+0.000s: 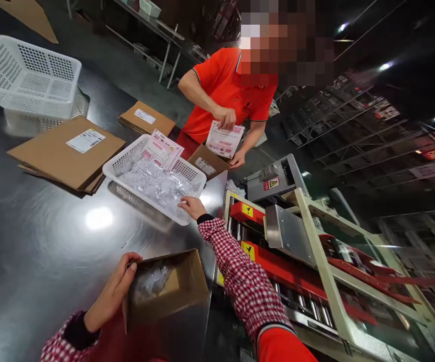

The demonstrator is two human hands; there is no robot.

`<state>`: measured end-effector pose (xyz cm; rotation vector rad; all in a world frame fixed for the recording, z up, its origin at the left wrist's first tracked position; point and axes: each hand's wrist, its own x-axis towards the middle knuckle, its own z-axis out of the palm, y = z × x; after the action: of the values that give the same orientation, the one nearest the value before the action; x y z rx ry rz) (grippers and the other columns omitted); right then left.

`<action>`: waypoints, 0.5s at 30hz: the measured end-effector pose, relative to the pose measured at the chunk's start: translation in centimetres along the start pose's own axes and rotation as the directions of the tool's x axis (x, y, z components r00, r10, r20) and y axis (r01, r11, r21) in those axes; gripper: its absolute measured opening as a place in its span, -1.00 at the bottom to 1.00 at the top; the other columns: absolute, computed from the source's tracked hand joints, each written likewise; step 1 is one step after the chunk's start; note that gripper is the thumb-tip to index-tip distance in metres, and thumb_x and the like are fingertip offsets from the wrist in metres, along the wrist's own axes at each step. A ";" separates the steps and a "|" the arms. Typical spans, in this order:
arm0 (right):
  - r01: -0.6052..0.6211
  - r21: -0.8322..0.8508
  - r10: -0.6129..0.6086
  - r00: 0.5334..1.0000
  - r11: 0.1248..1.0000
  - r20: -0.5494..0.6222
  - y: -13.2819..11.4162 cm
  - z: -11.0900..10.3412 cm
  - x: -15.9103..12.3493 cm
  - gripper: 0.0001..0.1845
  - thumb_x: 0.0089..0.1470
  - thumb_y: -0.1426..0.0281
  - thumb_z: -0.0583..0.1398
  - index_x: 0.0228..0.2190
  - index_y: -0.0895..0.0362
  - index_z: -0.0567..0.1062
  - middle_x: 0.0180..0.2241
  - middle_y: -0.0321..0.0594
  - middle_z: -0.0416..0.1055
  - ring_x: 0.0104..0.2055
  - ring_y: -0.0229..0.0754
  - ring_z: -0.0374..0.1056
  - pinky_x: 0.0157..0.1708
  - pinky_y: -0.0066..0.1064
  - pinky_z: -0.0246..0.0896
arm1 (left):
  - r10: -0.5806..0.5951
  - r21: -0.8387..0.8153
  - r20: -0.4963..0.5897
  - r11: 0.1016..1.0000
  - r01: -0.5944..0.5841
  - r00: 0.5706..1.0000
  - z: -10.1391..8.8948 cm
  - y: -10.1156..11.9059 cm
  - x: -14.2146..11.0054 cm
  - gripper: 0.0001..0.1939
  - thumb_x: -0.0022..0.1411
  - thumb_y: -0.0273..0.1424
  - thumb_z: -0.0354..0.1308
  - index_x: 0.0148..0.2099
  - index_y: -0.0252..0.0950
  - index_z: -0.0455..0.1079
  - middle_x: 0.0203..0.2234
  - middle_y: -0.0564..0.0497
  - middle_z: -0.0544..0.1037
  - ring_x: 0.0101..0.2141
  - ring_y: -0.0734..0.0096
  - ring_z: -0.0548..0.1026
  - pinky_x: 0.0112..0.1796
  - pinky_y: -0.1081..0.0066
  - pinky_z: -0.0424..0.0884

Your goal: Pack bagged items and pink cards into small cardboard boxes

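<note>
My left hand (117, 289) is closed on the left edge of an open cardboard box (187, 294) near the table's front. Inside the box lies some clear plastic wrapping (153, 279); whatever it wraps is hard to make out. My right hand (193, 206) reaches to the near right corner of a white perforated basket (115, 168). Its fingers are drawn together at the clear plastic bags (160, 186) that fill the basket, seemingly pinching one. Printed pink-and-white sheets (162, 150) stand against the basket's far side.
Flat cardboard boxes with labels (66, 156) lie left of the basket, a smaller stack (145, 118) behind. Stacked white baskets (47, 83) stand far left. Across the table, a co-worker (228, 88) holds a printed sheet over another box (209, 162). A roller conveyor machine (288, 236) flanks the right.
</note>
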<state>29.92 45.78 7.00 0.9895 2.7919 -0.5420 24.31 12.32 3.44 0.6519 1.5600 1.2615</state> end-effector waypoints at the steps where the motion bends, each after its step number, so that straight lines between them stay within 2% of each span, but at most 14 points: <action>1: 0.012 0.034 -0.012 1.000 0.999 0.001 -0.6 -0.9 -0.8 -0.71 0.18 0.37 0.10 -0.13 0.27 0.47 -0.24 -0.09 0.47 -0.22 -0.23 0.35 -0.22 -0.45 0.21 | -0.005 0.001 0.002 1.000 0.005 1.000 0.0 0.2 0.0 -0.63 0.36 -0.05 -0.24 0.02 -0.15 0.11 -0.07 -0.03 0.35 -0.01 0.24 0.29 0.02 0.23 0.18; 3: 0.112 0.150 -0.123 0.990 0.982 0.066 -2.1 -2.9 -3.5 -0.70 0.21 0.38 0.06 -0.12 0.27 0.47 -0.20 -0.09 0.47 -0.22 -0.25 0.37 -0.23 -0.48 0.23 | -0.013 0.013 0.006 1.000 0.013 1.000 -0.1 0.5 0.1 -0.63 0.35 -0.05 -0.25 0.00 -0.17 0.12 -0.09 -0.03 0.35 -0.05 0.25 0.31 0.00 0.23 0.20; 4: 0.205 0.241 -0.242 0.961 0.949 0.135 -2.9 -3.8 -5.4 -0.69 0.21 0.36 0.07 -0.11 0.25 0.47 -0.22 -0.11 0.47 -0.23 -0.26 0.37 -0.24 -0.48 0.24 | -0.012 0.021 0.007 1.000 0.012 1.000 -0.1 0.6 0.1 -0.62 0.35 -0.05 -0.25 -0.01 -0.17 0.13 -0.10 -0.03 0.36 -0.06 0.25 0.32 0.00 0.22 0.20; 5: 0.306 0.343 -0.393 0.892 0.888 0.222 -3.8 -4.6 -7.5 -0.70 0.20 0.33 0.09 -0.13 0.23 0.49 -0.24 -0.13 0.47 -0.24 -0.26 0.37 -0.23 -0.47 0.25 | -0.008 0.026 0.005 1.000 0.008 1.000 -0.1 0.7 0.2 -0.62 0.35 -0.05 -0.24 -0.01 -0.18 0.13 -0.11 -0.04 0.36 -0.05 0.24 0.33 0.00 0.22 0.20; 6: 0.377 0.409 -0.518 0.794 0.831 0.319 -4.7 -5.2 -9.6 -0.71 0.19 0.30 0.12 -0.16 0.21 0.52 -0.26 -0.15 0.48 -0.25 -0.25 0.38 -0.21 -0.46 0.25 | -0.002 0.026 -0.005 1.000 0.002 1.000 -0.2 0.6 0.2 -0.62 0.35 -0.05 -0.23 -0.01 -0.19 0.14 -0.10 -0.05 0.37 -0.03 0.23 0.32 0.02 0.21 0.19; 7: 0.433 0.413 -0.586 0.704 0.801 0.400 -5.6 -5.5 -11.4 -0.71 0.18 0.29 0.13 -0.18 0.20 0.53 -0.28 -0.14 0.48 -0.24 -0.24 0.38 -0.21 -0.46 0.25 | 0.001 0.021 -0.013 1.000 0.000 1.000 -0.2 0.5 0.3 -0.62 0.35 -0.05 -0.23 0.00 -0.19 0.14 -0.08 -0.06 0.37 -0.01 0.22 0.31 0.03 0.21 0.19; 8: 0.479 0.371 -0.605 0.641 0.796 0.472 -6.3 -5.6 -12.8 -0.69 0.18 0.26 0.14 -0.16 0.19 0.52 -0.27 -0.12 0.47 -0.24 -0.21 0.38 -0.22 -0.44 0.26 | -0.001 0.014 -0.022 1.000 0.002 1.000 -0.2 0.3 0.4 -0.62 0.34 -0.05 -0.22 0.00 -0.19 0.15 -0.07 -0.06 0.37 0.01 0.21 0.31 0.04 0.22 0.18; 9: 0.512 0.324 -0.602 0.605 0.795 0.521 -6.8 -5.6 -13.5 -0.66 0.17 0.24 0.14 -0.12 0.19 0.51 -0.25 -0.10 0.47 -0.23 -0.19 0.39 -0.23 -0.43 0.26 | -0.007 0.006 -0.029 1.000 0.007 1.000 -0.1 0.0 0.4 -0.62 0.34 -0.06 -0.21 0.00 -0.20 0.15 -0.06 -0.07 0.37 0.03 0.21 0.30 0.06 0.22 0.17; 10: 0.525 0.283 -0.587 0.614 0.803 0.528 -7.2 -5.7 -13.4 -0.62 0.17 0.22 0.14 -0.08 0.19 0.48 -0.22 -0.08 0.46 -0.23 -0.18 0.39 -0.24 -0.43 0.27 | -0.020 0.001 -0.037 1.000 0.020 0.999 0.1 -0.3 0.5 -0.61 0.33 -0.06 -0.20 -0.01 -0.20 0.16 -0.05 -0.08 0.37 0.04 0.19 0.29 0.07 0.21 0.17; 11: 0.515 0.257 -0.570 0.659 0.817 0.490 -7.3 -5.8 -12.4 -0.59 0.18 0.21 0.12 -0.03 0.19 0.45 -0.19 -0.07 0.46 -0.21 -0.18 0.39 -0.23 -0.42 0.28 | -0.040 -0.004 -0.045 0.999 0.039 0.998 0.3 -0.5 0.5 -0.61 0.32 -0.06 -0.20 -0.01 -0.21 0.18 -0.05 -0.09 0.38 0.04 0.17 0.29 0.06 0.20 0.18; 12: 0.494 0.242 -0.549 0.729 0.835 0.409 -7.2 -6.1 -10.6 -0.59 0.19 0.22 0.11 -0.01 0.18 0.42 -0.16 -0.08 0.45 -0.19 -0.18 0.39 -0.21 -0.41 0.29 | -0.063 -0.013 -0.054 0.998 0.062 0.997 0.6 -0.8 0.5 -0.60 0.31 -0.06 -0.19 -0.02 -0.22 0.19 -0.06 -0.10 0.39 0.01 0.16 0.32 0.03 0.18 0.21; 14: 0.418 0.200 -0.448 0.882 0.886 0.144 -6.7 -7.1 -4.8 -0.64 0.22 0.32 0.06 0.00 0.19 0.40 -0.10 -0.09 0.44 -0.12 -0.19 0.38 -0.10 -0.38 0.27 | -0.105 -0.045 -0.090 0.994 0.101 0.990 1.1 -1.1 0.5 -0.59 0.29 -0.06 -0.18 -0.02 -0.22 0.20 -0.12 -0.10 0.43 -0.11 0.15 0.39 -0.07 0.17 0.29; 15: 0.388 0.115 -0.391 0.920 0.915 0.005 -6.5 -7.5 -1.2 -0.65 0.20 0.36 0.07 -0.01 0.20 0.41 -0.06 -0.08 0.42 -0.07 -0.17 0.35 -0.03 -0.33 0.24 | -0.115 -0.058 -0.115 0.992 0.109 0.987 1.4 -1.2 0.4 -0.59 0.28 -0.05 -0.17 -0.03 -0.22 0.22 -0.15 -0.10 0.44 -0.17 0.16 0.41 -0.11 0.17 0.32</action>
<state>26.78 43.21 16.09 0.4269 2.9717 -0.7583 25.61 12.87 2.21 0.4577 1.6321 1.2705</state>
